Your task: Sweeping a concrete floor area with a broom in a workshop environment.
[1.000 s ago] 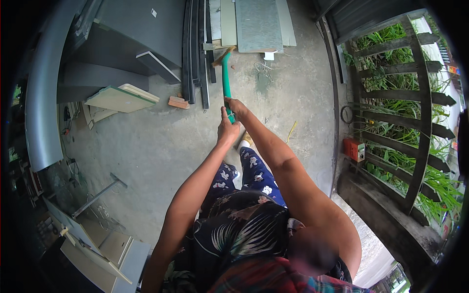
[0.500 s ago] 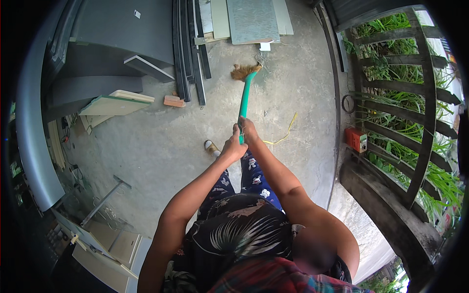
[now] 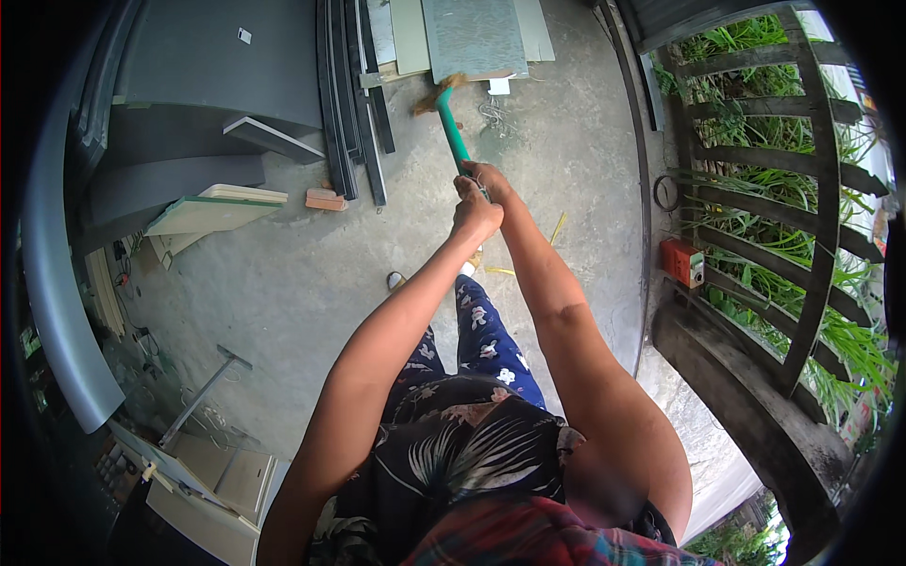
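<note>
Both my hands are closed round the handle of a broom [image 3: 452, 132] with a green shaft and brown bristles. My left hand [image 3: 477, 211] grips near the handle's end, and my right hand [image 3: 489, 179] holds it just beyond. The bristles reach the floor close to the near edge of the leaning or lying boards [image 3: 475, 38], beside the ends of dark metal bars [image 3: 354, 104]. Right of the broom head lie a tangle of thin wire [image 3: 495, 118] and a white scrap [image 3: 498, 87]. A yellow strap [image 3: 558, 229] lies partly hidden behind my right forearm.
Reddish bricks [image 3: 326, 200] and stacked panels [image 3: 212, 215] stand on the left, below a large dark grey cabinet-like piece [image 3: 212, 66]. A T-shaped metal stand [image 3: 203, 396] is at lower left. A slatted fence [image 3: 764, 156] with a red box [image 3: 681, 262] borders the right side.
The broom has moved forward, its head swinging left toward the boards. Both arms have stretched farther out, still gripping the handle. One foot has come forward under my hands.
</note>
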{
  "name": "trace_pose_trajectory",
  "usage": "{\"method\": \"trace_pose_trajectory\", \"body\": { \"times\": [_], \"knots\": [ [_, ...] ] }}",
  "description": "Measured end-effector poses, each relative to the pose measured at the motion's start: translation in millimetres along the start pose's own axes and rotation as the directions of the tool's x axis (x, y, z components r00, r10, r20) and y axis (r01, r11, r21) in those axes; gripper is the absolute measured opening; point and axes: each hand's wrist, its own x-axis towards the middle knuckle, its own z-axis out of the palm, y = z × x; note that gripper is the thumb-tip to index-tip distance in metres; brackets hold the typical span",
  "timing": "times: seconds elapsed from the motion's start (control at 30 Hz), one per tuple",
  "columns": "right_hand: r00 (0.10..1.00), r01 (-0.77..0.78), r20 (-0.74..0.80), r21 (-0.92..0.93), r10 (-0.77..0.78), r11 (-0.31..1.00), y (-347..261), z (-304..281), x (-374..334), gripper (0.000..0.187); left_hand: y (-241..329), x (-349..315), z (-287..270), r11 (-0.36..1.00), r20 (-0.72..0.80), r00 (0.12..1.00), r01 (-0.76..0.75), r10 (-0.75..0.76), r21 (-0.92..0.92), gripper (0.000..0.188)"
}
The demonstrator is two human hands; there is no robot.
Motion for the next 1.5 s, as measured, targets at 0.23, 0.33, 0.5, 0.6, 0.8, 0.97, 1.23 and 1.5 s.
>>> {"method": "trace_pose_trajectory", "body": {
  "times": [0.23, 0.33, 0.5, 0.6, 0.8, 0.97, 1.23, 1.5],
  "knots": [
    [0.980, -0.156, 0.170, 0.354, 0.101, 0.922, 65.8, -23.1, -19.3, 0.033, -12.0, -24.1, 55.5, 0.991, 0.057, 0.998, 0.021, -0.028, 0.134, 0.082],
    [0.999, -0.013, -0.035, 0.494, 0.034, 0.869, 158.8, -73.2, -7.1, 0.029, -3.4, -49.1, 84.0, 0.974, 0.230, 0.967, -0.151, 0.110, 0.169, 0.083],
    [0.998, 0.028, -0.056, 0.517, 0.001, 0.856, 135.1, 3.9, -86.9, 0.025, -51.8, -109.4, 40.4, 0.940, 0.130, 0.960, -0.270, 0.247, 0.206, 0.084],
    [0.998, 0.034, -0.058, 0.550, -0.003, 0.835, 64.0, 8.5, -129.4, 0.022, -36.4, -115.8, 18.9, 0.966, 0.223, 0.961, -0.203, 0.166, 0.158, 0.082],
    [0.985, -0.155, 0.156, 0.594, 0.077, 0.789, 68.0, -55.8, -9.1, 0.026, 49.8, -55.6, 25.4, 0.993, 0.215, 0.974, -0.089, 0.071, 0.073, 0.082],
    [0.992, -0.125, 0.032, 0.484, 0.126, 0.866, 69.9, -89.2, 18.8, 0.027, 48.0, -12.9, 77.0, 0.980, 0.137, 0.990, -0.040, 0.013, 0.196, 0.083],
    [0.997, 0.048, -0.082, 0.615, 0.003, 0.787, 195.9, -102.7, -33.5, 0.024, 9.9, -65.7, 108.5, 0.932, 0.389, 0.917, -0.217, 0.092, 0.291, 0.086],
    [0.964, 0.021, -0.229, 0.568, 0.133, 0.823, 106.3, -27.7, -180.3, 0.023, -14.7, -134.6, 36.1, 0.932, 0.506, 0.856, -0.262, 0.105, 0.251, 0.081]
  ]
}}
